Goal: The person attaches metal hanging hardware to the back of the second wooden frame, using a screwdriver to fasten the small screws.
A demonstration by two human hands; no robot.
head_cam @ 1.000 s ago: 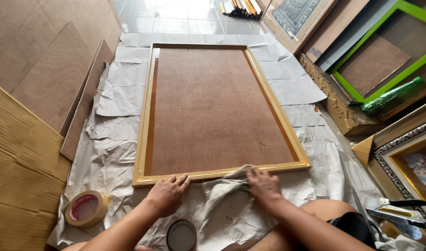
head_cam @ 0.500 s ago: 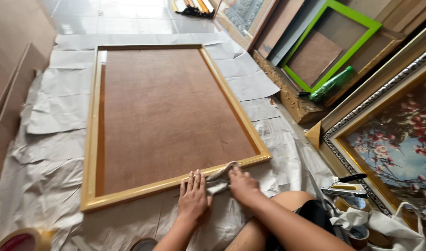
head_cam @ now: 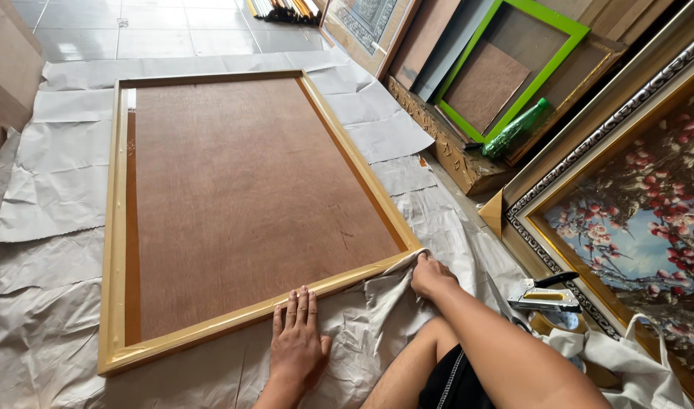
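Lying face down on paper [head_cam: 51,174], the frame [head_cam: 114,227] is being steadied by the flat-open left hand [head_cam: 296,341] while cloth [head_cam: 389,291] is being gripped at its near corner by the right hand [head_cam: 432,276], wrapping not begun.

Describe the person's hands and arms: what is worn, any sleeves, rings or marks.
Both arms are bare to the edge of the picture, with no sleeves in view. The left hand and right hand wear no gloves; no rings, watch or bands show. Nails are short and unpainted. The only clothing in view is the black shorts with a pale seam.
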